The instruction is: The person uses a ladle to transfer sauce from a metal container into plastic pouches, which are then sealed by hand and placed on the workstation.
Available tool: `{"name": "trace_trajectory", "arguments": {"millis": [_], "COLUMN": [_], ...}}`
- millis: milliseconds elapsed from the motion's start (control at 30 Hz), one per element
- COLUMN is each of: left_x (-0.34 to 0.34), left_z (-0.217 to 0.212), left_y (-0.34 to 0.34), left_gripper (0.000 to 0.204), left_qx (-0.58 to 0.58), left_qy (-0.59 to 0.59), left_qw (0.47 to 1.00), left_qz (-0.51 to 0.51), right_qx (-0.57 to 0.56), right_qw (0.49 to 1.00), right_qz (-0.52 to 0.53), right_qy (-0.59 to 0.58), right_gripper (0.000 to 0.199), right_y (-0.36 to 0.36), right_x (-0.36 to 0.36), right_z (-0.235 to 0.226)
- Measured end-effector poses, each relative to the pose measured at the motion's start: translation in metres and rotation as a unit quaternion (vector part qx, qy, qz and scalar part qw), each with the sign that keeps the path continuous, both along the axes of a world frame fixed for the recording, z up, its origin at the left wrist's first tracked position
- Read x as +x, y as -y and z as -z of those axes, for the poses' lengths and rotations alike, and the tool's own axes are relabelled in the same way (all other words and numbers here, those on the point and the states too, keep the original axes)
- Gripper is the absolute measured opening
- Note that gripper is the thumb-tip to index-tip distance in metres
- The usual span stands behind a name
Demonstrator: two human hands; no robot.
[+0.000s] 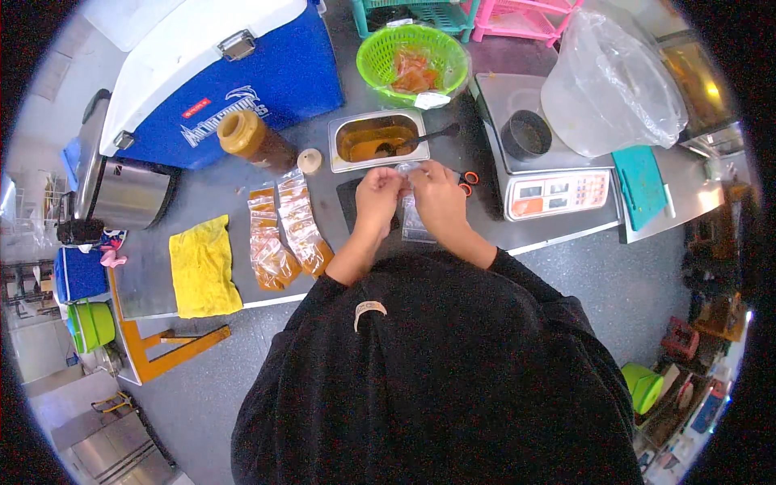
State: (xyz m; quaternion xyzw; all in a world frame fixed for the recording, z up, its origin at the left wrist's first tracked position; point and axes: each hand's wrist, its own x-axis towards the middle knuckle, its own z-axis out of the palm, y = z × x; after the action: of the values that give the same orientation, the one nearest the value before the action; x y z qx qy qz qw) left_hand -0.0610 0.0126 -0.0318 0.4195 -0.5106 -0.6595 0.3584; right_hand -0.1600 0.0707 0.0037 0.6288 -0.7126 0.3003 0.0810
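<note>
Just below the steel sauce tray (pixel 377 139), I see left hand (pixel 377 202) and right hand (pixel 437 198) pinching a small clear bag (pixel 414 217); a slipped pinch risks spilling sauce.

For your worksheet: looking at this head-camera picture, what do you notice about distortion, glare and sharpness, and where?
Head view: fisheye bending curves the table edge and the blue cooler toward a black rim; light glares on the clear plastic bag and the steel tray; the left hand and right hand at centre look fairly sharp, while clutter near the edges is smeared and small.
</note>
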Motion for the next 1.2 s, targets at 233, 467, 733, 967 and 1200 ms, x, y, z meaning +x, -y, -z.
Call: {"name": "trace_trajectory", "arguments": {"millis": [233, 467, 733, 967, 1200], "left_x": [-0.001, 0.01, 0.032, 0.036, 0.022], "left_z": [-0.012, -0.013, -0.004, -0.006, -0.023], "left_y": [-0.003, -0.006, 0.015, 0.013, 0.005], "left_gripper": [0.004, 0.012, 0.012, 0.019, 0.033], "left_qx": [0.213, -0.266, 0.079, 0.231, 0.045], "left_qy": [-0.237, 0.132, -0.093, -0.254, -0.077], "left_qw": [0.945, 0.954, 0.983, 0.925, 0.987], "left_qz": [-0.071, 0.033, 0.139, 0.165, 0.131], "right_qx": [0.017, 0.127, 0.275, 0.193, 0.212], "right_qw": [0.955, 0.723, 0.651, 0.303, 0.706], "right_qz": [-0.003, 0.002, -0.096, -0.194, -0.065], "right_qy": [0.295, 0.679, 0.701, 0.913, 0.673], "right_gripper": [0.009, 0.011, 0.011, 0.004, 0.01], "right_y": [0.009, 0.01, 0.005, 0.001, 0.01], "right_x": [-0.006, -0.017, -0.03, -0.023, -0.009], "right_z": [0.02, 0.015, 0.017, 0.013, 0.017]}}
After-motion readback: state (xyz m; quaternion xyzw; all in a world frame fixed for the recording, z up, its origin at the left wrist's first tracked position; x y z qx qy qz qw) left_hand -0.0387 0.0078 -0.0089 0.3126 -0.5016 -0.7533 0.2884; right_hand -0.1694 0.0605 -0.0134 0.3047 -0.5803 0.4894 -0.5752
